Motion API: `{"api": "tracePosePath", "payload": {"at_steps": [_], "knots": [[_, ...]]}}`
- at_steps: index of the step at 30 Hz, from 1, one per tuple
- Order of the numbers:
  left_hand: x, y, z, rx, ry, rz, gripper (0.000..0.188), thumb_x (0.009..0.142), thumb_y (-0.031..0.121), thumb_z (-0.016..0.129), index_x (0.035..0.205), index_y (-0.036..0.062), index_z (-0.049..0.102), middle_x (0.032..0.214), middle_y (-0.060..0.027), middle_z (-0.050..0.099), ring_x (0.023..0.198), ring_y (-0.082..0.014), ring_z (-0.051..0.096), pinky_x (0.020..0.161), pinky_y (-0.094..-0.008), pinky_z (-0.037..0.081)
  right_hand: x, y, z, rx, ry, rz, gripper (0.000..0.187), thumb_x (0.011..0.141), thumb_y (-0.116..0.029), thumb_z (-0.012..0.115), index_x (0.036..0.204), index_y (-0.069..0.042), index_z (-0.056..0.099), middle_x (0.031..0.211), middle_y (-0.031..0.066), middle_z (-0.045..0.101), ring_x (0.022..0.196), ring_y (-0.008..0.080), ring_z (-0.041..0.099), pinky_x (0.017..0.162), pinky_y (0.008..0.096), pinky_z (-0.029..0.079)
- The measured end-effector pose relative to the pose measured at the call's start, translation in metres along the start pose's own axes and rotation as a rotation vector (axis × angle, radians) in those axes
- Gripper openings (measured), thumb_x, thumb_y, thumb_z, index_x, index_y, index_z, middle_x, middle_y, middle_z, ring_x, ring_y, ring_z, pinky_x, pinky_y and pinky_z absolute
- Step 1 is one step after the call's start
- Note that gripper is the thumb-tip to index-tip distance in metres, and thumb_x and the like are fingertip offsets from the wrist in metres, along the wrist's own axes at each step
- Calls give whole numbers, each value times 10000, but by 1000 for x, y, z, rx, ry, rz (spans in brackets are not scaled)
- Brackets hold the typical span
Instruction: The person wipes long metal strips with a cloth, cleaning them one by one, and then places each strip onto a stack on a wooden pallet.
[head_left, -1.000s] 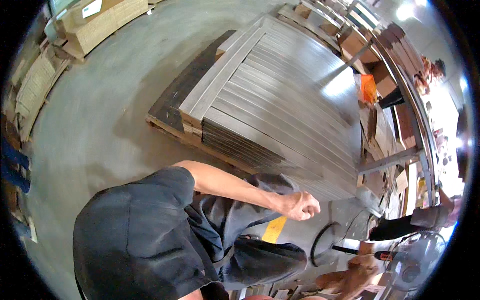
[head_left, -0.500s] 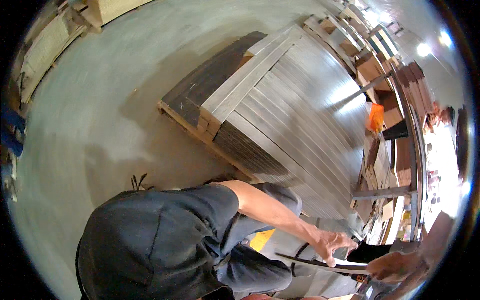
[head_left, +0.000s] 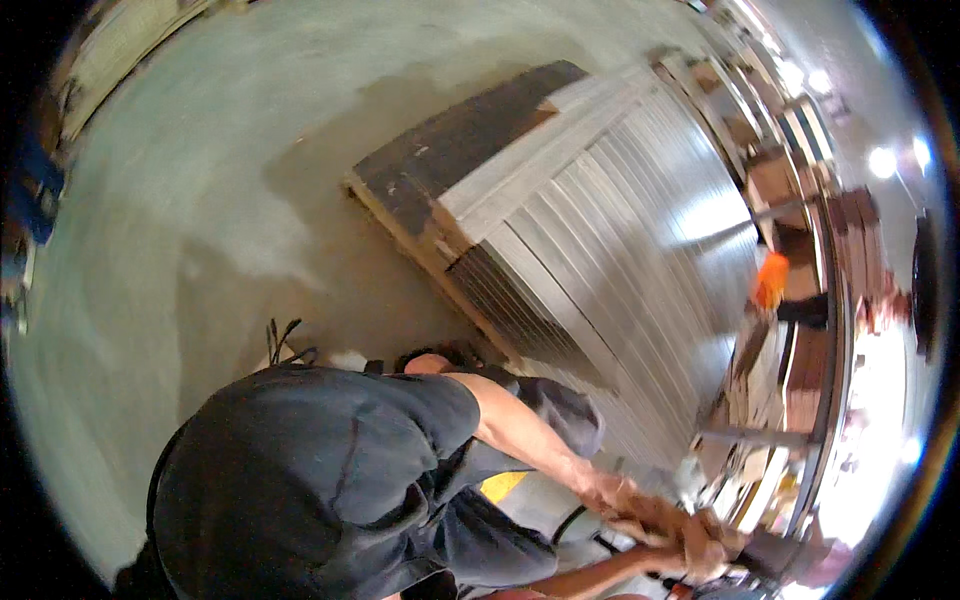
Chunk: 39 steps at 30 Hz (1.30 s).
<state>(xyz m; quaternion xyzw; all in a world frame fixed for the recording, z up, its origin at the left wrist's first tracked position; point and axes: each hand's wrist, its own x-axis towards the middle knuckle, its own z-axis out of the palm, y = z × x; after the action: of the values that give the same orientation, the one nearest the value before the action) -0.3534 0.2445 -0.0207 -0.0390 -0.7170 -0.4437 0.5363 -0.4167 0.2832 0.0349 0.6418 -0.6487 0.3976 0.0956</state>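
Both my hands come together low on the right, blurred by motion. My left hand reaches down from the bare forearm, its fingers smeared against my right hand. Where they meet, a brownish patch hides the fingertips; whether they hold anything is unclear. The nearest large thing is a stack of grey slatted panels, standing beyond my left forearm and touched by neither hand. Dark clothing and my bent legs fill the lower left.
A dark board lies beside the panels on a wooden pallet. Along the right runs a metal rack with brown cardboard and an orange item. Grey floor spreads left; a yellow patch shows by my legs.
My left hand was spread over a long thin dark strip; now it meets my right hand. That strip no longer shows. The panels and rack sit slightly farther right in view.
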Motion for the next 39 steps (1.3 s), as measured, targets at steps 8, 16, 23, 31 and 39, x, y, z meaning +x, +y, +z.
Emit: {"api": "tracePosePath", "payload": {"at_steps": [8,16,23,31,39], "knots": [[0,0,-43,262,-310,-268,382,925,301,500,1242,95,552,1240,-111,597,1143,-284,575,907,-350,485,1,0,8,419,457,270,424,931,-239,584,1253,29,520,1199,114,619,1081,204,604,934,321,484],[-15,0,1,265,-190,-328,776,757,95,698,1442,53,335,1165,-256,539,1056,-409,560,857,-423,484,52,30,-118,747,815,359,276,872,-80,484,1128,-4,552,1056,77,586,920,189,610,794,325,531],[-15,-2,13,288,-215,-185,921,708,46,746,1492,71,263,1181,-212,550,1110,-388,540,941,-420,469,5,102,-114,-286,754,309,336,960,-215,532,1227,-17,488,1141,74,580,1060,196,558,925,360,472],[-20,2,-9,181,-226,-155,625,737,56,725,1308,9,474,1181,-169,593,1169,-298,547,952,-372,472,-31,7,-17,522,599,546,228,861,-14,572,1083,32,597,980,124,666,906,200,623,808,321,501],[71,115,-52,322,-165,-265,479,744,-53,623,1216,14,577,1196,-138,596,1126,-248,565,908,-353,479,11,-12,-84,548,544,262,266,794,-4,646,1055,10,601,907,81,675,816,116,605,762,284,505]]}}
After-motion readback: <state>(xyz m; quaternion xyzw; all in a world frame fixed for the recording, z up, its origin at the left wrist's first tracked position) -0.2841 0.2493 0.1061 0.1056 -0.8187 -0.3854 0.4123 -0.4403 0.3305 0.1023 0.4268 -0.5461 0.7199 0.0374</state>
